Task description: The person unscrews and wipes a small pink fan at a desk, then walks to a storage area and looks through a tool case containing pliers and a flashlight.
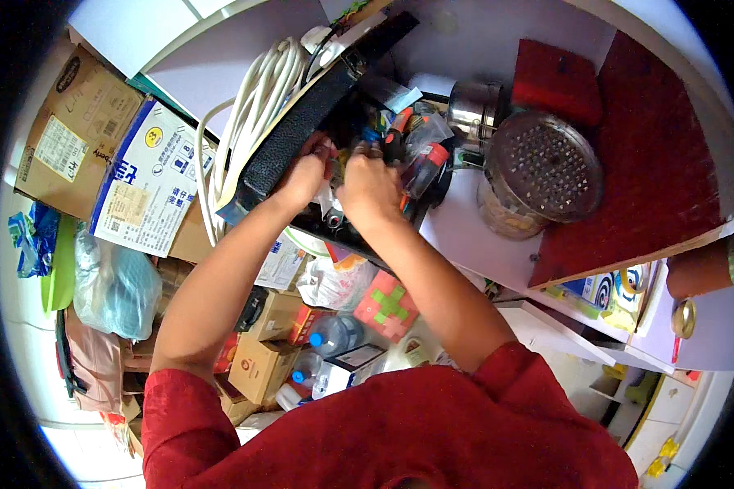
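Head view: your left hand (308,174) and right hand (370,184) are inside the black case (295,134) at twelve o'clock, fingers partly hidden; whether they're spread or pinching can't be told. Loaded, it's probably stiff and heavy; best gripped at its three and nine o'clock sides.

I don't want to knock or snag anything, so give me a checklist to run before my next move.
1. Black box open: ok.
2. Left hand grip: cannot tell, fingers partly hidden.
3. Right hand grip: cannot tell, fingertips buried among contents.
4. Box uncluttered: not ok, loose items crowd it.
5. Cable coiled: ok, looped left of the box.
6. Perforated metal disc apart from right hand: ok.
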Motion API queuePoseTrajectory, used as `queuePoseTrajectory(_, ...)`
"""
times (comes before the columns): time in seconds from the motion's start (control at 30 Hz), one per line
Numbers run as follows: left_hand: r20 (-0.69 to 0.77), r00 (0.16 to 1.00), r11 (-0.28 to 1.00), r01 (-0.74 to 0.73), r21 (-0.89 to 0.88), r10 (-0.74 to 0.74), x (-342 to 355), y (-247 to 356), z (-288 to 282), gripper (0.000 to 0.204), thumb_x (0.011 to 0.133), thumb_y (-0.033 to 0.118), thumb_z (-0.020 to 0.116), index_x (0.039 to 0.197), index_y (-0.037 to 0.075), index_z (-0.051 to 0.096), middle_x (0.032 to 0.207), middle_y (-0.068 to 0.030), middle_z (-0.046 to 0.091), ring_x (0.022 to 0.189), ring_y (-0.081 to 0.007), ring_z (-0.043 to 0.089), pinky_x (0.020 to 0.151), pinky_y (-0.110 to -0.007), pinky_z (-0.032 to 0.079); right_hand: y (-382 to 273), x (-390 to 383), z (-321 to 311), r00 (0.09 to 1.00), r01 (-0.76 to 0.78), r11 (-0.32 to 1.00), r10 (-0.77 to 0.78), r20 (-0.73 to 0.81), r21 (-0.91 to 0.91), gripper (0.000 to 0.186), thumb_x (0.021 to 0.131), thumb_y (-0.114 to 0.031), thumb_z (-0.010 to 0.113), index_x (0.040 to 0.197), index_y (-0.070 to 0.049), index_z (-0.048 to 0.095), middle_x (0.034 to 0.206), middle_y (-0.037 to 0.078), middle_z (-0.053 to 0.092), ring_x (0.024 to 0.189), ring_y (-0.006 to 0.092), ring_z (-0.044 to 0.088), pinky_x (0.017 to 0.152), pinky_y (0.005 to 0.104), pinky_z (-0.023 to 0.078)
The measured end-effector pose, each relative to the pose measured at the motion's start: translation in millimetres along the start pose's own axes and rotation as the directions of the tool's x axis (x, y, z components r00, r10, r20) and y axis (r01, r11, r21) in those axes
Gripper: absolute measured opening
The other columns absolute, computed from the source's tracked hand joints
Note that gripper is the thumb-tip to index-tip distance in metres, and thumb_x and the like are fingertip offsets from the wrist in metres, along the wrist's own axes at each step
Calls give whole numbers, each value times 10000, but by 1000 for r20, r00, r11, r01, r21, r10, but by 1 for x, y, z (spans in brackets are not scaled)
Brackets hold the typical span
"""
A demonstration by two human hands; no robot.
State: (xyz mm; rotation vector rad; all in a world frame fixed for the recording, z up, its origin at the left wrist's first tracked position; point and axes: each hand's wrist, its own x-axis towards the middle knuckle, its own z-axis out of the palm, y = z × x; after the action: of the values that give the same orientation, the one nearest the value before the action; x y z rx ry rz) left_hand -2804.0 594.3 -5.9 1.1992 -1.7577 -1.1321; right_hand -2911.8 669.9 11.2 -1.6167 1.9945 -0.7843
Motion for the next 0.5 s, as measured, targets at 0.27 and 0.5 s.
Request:
queuePoseTrajectory(0.27,-106,970,955,-190,227,218,-2,1,0,244,931,200,373,809,64,535,680,-47,503,633,-173,482,647,-304,391,-10,27,53,957,110,981,-61,-283,157,330,750,-196,582,1014,-11,511,1042,181,560,1017,325,534,908,491,341)
queuePoseTrajectory(0.5,-28,996,992,-76,105,79,-5,11,2,291,941,224,345,775,73,530,637,-42,491,578,-146,462,580,-286,390,2,19,56,955,205,978,-209,-212,-42,558,813,-317,474,1318,-137,317,1361,201,273,1195,329,374,943,596,251)
